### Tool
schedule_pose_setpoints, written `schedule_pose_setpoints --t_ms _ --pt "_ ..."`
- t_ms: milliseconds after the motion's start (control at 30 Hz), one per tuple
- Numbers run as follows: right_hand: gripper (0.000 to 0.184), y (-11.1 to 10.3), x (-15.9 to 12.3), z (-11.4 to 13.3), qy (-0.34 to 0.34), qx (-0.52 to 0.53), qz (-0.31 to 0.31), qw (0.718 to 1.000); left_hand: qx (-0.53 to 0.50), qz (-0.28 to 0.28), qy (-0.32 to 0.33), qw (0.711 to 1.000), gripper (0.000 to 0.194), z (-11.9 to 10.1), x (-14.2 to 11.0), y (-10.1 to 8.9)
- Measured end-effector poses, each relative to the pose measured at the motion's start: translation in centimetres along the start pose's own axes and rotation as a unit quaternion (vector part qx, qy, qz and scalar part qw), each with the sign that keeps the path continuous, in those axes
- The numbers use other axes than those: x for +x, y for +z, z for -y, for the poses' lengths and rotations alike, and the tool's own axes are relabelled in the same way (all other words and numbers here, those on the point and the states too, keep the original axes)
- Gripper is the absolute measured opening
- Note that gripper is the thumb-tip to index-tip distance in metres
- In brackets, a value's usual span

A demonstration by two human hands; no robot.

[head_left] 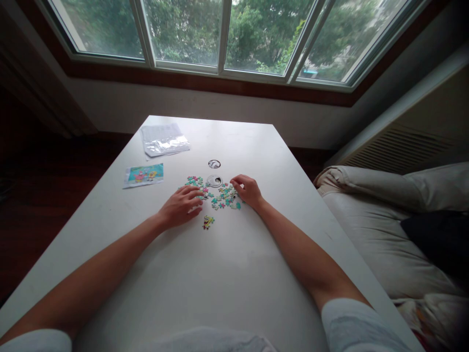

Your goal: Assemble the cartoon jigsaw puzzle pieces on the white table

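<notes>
Loose jigsaw puzzle pieces [223,198], mostly teal with some pink and yellow, lie scattered in the middle of the white table [220,283]. My left hand [182,204] rests at the left side of the scatter, palm down and fingers apart, holding nothing that shows. At the right side, my right hand [247,189] has its fingers curled together over the pieces; whatever is between the fingertips is hidden. A small joined cluster of yellow puzzle pieces [208,222] lies nearer to me, apart from the rest.
A colourful cartoon picture sheet [144,175] lies to the left, with a clear plastic sleeve of papers [164,139] behind it. Two round table inserts [214,181] sit beyond the pieces. A beige sofa [370,230] stands on the right, and a window [220,39] spans the back.
</notes>
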State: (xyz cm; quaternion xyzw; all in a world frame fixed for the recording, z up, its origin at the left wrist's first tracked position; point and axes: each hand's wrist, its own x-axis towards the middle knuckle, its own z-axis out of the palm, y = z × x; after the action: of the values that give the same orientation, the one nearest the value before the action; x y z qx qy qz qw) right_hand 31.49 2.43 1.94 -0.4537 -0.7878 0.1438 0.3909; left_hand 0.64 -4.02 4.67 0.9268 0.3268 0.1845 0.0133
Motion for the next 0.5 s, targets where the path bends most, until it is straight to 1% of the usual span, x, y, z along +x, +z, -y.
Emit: schedule_pose_setpoints --t_ms 133,233,367,500 --pt "0.021 0.0 0.0 1.3 -0.097 -0.060 0.093 0.989 0.018 -0.043 -0.076 0.996 0.018 1.5 -0.2 0.0" --pt "0.014 0.0 -0.1 2.0 -0.142 -0.088 0.151 0.974 0.010 -0.071 -0.114 0.991 0.019 2.2 -0.3 0.1" --pt "0.012 0.1 -0.2 2.3 -0.141 -0.114 0.185 0.966 -0.001 -0.075 -0.127 0.989 0.019 2.5 -0.4 0.3" --pt "0.012 0.4 -0.3 2.1 -0.125 -0.116 0.185 0.968 -0.002 -0.067 -0.131 0.989 0.019 2.6 -0.4 0.6"
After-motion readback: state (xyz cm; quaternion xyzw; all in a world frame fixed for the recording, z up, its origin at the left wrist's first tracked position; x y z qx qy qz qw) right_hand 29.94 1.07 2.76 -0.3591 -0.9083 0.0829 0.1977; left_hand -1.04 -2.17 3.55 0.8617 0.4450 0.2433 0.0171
